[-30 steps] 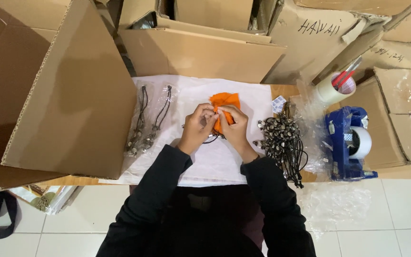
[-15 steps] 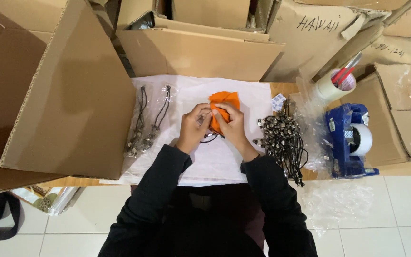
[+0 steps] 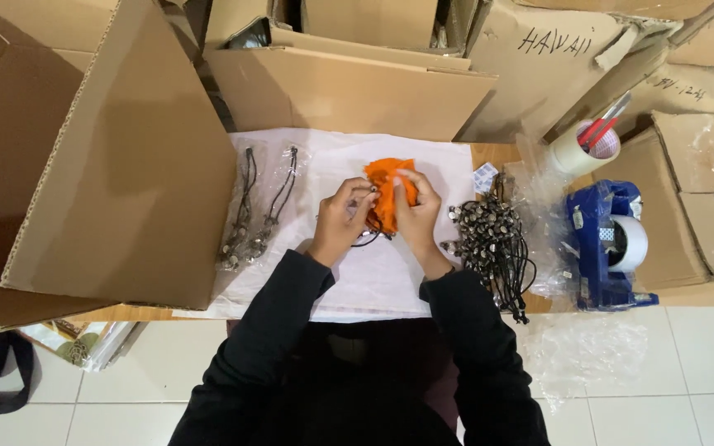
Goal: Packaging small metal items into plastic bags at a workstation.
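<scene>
Head view, looking down. Both black-sleeved arms reach forward over the white sheet [image 3: 373, 272] that covers the table.

Left hand [image 3: 343, 216]: fingers curled, fingertips pinching the left edge of the small orange cloth pouch [image 3: 386, 188]. A thin black cord [image 3: 367, 240] loops out just below this hand; whether it is gripped or only trailing I cannot tell.

Right hand [image 3: 415, 213]: fingers bent, pinching the pouch from the right, thumb on its front. The two hands nearly meet across the pouch.

Pouch position: between the hands and partly beyond the fingertips, raised a little off the sheet or resting on it, not resolvable. Its long axis runs away from the person, top end farthest. Both hands equally near.

Right of the right hand, close by: a heap of black corded necklaces with metal beads [image 3: 489, 239]. Left, well apart: two bagged necklaces [image 3: 259, 206] lying lengthwise.

Farther right: blue tape dispenser [image 3: 609, 239], then a tape roll holding red pens [image 3: 582, 144].

Far: cardboard boxes [image 3: 349, 91] wall the table's back; a large open flap [image 3: 109, 157] crowds the left side. Nothing lies between hands and pouch.
</scene>
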